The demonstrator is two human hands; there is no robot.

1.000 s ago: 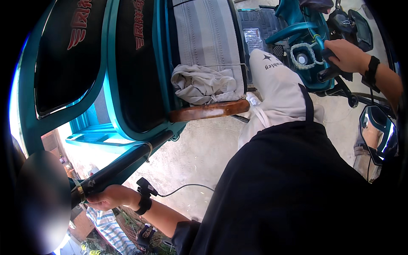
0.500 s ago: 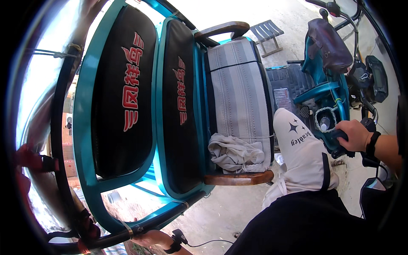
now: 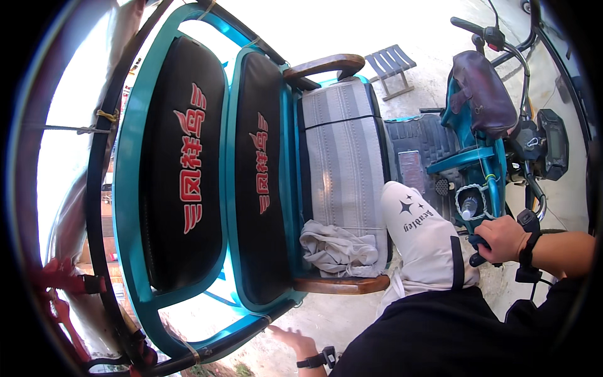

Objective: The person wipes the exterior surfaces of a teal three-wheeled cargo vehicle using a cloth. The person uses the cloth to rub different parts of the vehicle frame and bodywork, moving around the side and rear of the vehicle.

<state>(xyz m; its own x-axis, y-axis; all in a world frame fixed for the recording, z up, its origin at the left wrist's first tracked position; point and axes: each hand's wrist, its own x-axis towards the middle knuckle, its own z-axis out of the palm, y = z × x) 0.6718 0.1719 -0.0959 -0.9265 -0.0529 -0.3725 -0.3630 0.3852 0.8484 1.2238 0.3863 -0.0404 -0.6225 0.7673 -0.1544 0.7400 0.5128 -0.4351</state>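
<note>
At the right, my right hand is wrapped round the black handlebar grip of a teal three-wheeled vehicle. My left hand is low in the middle, fingers stretched out and holding nothing. It is beside the black-and-teal side rail of the seat frame. The vehicle's seat has a grey striped cover, with a crumpled whitish cloth on its near end. Behind it stand two black padded backrests in teal frames. My leg in pale trousers is beside the footwell.
A wooden armrest closes the seat's near side; another armrest is at the far side. A slatted stool stands on the ground beyond. A brown bag hangs at the front, and a bottle sits in a round holder near my right hand.
My left hand has come off the side rail and moved right, toward my body. The right hand stays on the grip, while the whole view has shifted slightly.
</note>
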